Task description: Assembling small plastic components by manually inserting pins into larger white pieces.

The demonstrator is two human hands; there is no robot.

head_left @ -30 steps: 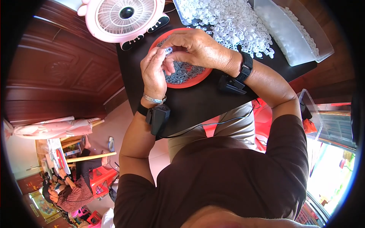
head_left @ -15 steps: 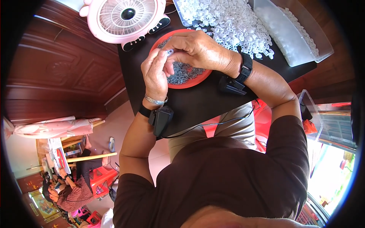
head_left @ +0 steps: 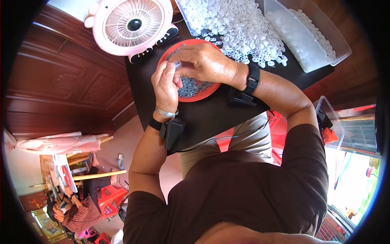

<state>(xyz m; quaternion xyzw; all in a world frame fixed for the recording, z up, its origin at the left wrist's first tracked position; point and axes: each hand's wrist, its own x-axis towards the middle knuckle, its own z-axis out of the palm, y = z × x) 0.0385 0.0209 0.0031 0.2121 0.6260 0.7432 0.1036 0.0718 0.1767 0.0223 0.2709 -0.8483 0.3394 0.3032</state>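
My left hand (head_left: pixel 165 87) and my right hand (head_left: pixel 209 63) meet over a round red-orange bowl (head_left: pixel 200 96). Between their fingertips is a small white plastic piece (head_left: pixel 177 64) with dark-looking holes. Both hands are closed in a pinch at it; the right fingers partly cover it, and any smaller part in them is hidden. Under the hands, the bowl holds many small grey screw-like pieces (head_left: pixel 191 88). Beyond my right hand lies a heap of loose white oval pieces (head_left: pixel 248 34) with holes, spilling from a clear tub onto the black table (head_left: pixel 207 122).
A pink fan (head_left: pixel 134 25) stands at the far left of the table. A translucent bin (head_left: pixel 298 44) with more white pieces lies tilted at the far right. A black cable (head_left: pixel 211 139) runs from my left wrist device. Another person (head_left: pixel 83 213) sits at lower left.
The table and its things appear slightly lower and further left in the picture. Both hands stay together over the bowl, still pinching the white piece, with a small shift of the fingers.
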